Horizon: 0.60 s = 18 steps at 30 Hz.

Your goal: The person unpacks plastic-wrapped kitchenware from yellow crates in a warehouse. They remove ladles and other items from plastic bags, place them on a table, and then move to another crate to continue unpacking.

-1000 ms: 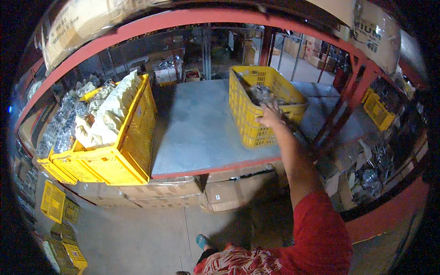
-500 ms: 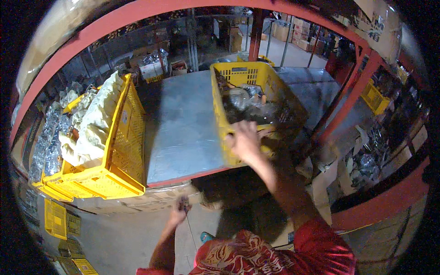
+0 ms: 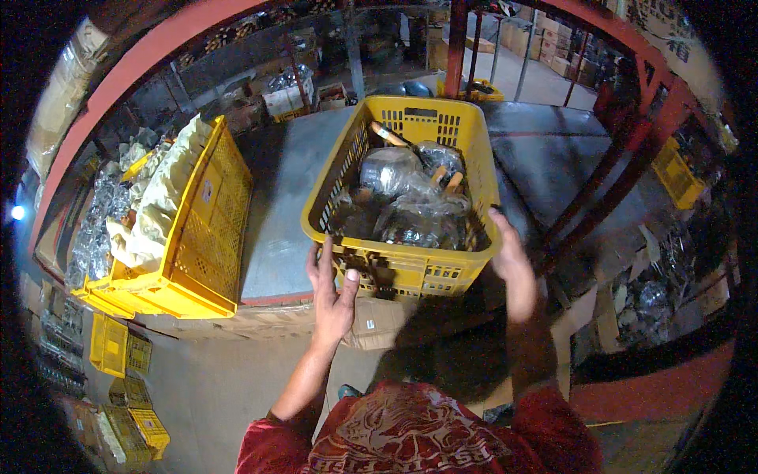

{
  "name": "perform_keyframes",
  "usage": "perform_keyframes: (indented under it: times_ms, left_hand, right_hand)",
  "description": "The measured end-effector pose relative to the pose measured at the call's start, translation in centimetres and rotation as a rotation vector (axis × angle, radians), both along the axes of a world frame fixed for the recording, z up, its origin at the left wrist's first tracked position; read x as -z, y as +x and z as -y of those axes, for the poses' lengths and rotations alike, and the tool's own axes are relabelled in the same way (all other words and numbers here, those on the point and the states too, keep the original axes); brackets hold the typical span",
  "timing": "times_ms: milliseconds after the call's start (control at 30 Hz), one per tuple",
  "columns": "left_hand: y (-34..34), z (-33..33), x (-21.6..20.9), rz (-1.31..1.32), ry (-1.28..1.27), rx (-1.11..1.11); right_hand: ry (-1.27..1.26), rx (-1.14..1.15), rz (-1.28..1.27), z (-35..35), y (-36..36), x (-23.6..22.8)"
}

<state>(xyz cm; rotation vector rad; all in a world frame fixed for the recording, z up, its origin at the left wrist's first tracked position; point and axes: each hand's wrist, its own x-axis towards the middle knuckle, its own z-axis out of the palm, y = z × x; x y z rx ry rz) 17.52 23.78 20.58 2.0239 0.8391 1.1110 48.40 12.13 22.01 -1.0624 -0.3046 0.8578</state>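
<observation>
A yellow plastic crate (image 3: 322, 235) with slotted walls stands on the grey metal tabletop in front of me. Inside it lie several clear plastic-wrapped bundles (image 3: 395, 170) and a tool-like piece with an orange-brown handle (image 3: 387, 133). At the crate's front left corner is my left hand (image 3: 332, 296), fingers stretched upward against the wall and thumb apart. My right hand (image 3: 513, 257) lies along the front right corner with its fingers extended; part of it is in shadow. Neither hand visibly wraps around the rim.
Another yellow crate (image 3: 207, 229), filled with pale cloth-like wrapping and clear plastic, stands at the left. Red metal posts (image 3: 632, 150) rise at the right. Cardboard boxes and scrap (image 3: 647, 300) lie at the lower right; small yellow crates (image 3: 109, 345) are on the floor at left.
The crate in front has shifted left and turned straighter toward me. My left hand has risen from near my waist to its left corner; my right hand has moved from its front to its right side.
</observation>
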Motion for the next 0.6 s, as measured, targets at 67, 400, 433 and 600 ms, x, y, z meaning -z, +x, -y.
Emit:
perform_keyframes:
  times_ms: [67,400,433,600]
  left_hand:
    - [1.0,-1.3,0.0,-0.005,-0.002,0.025]
    - [-7.3,-16.2,-3.3,0.214,-0.406,-0.069]
    - [-8.1,-16.6,-3.4,0.065,-0.326,-0.010]
    - [-10.8,-18.6,-4.4,0.017,-0.512,0.186]
  right_hand:
    - [-0.008,0.060,0.051,-0.7,-0.8,1.6]
    - [0.083,-0.705,0.664,-1.2,-18.3,1.5]
    - [0.069,-0.752,0.739,-0.7,-17.8,1.0]
    - [-0.114,-0.452,0.926,1.8,-12.9,-1.8]
